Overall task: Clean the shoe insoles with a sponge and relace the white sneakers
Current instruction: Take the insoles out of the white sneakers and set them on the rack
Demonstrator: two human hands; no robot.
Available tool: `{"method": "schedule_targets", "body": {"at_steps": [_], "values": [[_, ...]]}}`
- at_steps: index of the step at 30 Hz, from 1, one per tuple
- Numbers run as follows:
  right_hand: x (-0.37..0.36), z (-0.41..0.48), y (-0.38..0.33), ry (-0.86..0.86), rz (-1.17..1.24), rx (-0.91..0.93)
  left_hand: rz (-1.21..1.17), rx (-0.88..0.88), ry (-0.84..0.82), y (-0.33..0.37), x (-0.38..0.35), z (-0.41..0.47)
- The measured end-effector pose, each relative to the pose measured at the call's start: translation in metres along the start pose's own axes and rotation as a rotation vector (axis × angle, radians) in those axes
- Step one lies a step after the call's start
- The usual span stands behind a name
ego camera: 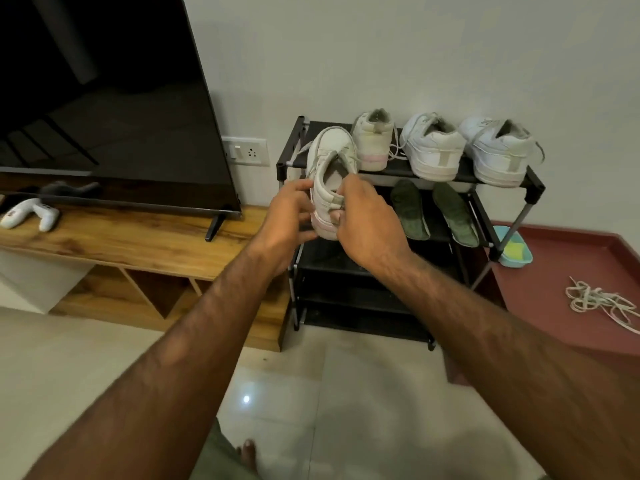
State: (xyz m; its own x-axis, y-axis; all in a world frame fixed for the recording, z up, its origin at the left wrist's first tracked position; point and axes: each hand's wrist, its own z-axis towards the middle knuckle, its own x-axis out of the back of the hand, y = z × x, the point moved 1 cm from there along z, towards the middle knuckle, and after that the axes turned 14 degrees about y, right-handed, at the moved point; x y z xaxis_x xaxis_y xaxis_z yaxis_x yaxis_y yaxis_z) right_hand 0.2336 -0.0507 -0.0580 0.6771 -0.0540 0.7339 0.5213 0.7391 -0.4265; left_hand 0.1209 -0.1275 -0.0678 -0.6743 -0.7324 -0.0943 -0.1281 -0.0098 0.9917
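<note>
Up front, a large dark television [104, 98] stands on a wooden bench [138, 244], its right foot near the bench's right edge. A black shoe rack [346, 296] stands just beside that edge, against the wall. A maroon floor strip [571, 271] runs to the rack's right. There are four white sneakers. Three stand heel-out along the top shelf: a left one [372, 140], a middle one [433, 147] and a right one [498, 150] at the right corner. The fourth, the held sneaker [330, 157], hangs in front of the shelf's front left corner and covers part of it. It is scuffed and greyish, heel toward the camera and toe tipped up, with a pinkish sole edge. The left hand [291, 209] and right hand [367, 223] both curl round its heel, one on each side. Two dark green insoles [410, 209] [455, 214] lie side by side on the second shelf. One blue basin [519, 261] holding a yellow-green sponge [514, 247] sits on the strip by the rack's right leg. A tangle of white laces [602, 301] lies well apart from it. A white game controller [31, 213] rests at the bench's left edge.
</note>
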Motion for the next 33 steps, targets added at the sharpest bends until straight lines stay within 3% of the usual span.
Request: {"method": "schedule_targets", "body": {"at_steps": [10,15,24,33], "values": [[-0.02,-0.146,0.035,-0.18,0.015,-0.093,0.132,0.19,0.026,-0.119,0.002,-0.08],[-0.061,-0.21,0.065,-0.365,-0.002,-0.205,0.181,0.407,0.044,-0.202,0.004,-0.1],[-0.148,-0.273,0.108,-0.641,-0.061,-0.359,0.23,0.779,0.076,-0.319,0.021,-0.093],[-0.242,-0.298,0.155,-0.793,-0.079,-0.45,0.293,1.006,0.132,-0.409,0.041,-0.051]]}}
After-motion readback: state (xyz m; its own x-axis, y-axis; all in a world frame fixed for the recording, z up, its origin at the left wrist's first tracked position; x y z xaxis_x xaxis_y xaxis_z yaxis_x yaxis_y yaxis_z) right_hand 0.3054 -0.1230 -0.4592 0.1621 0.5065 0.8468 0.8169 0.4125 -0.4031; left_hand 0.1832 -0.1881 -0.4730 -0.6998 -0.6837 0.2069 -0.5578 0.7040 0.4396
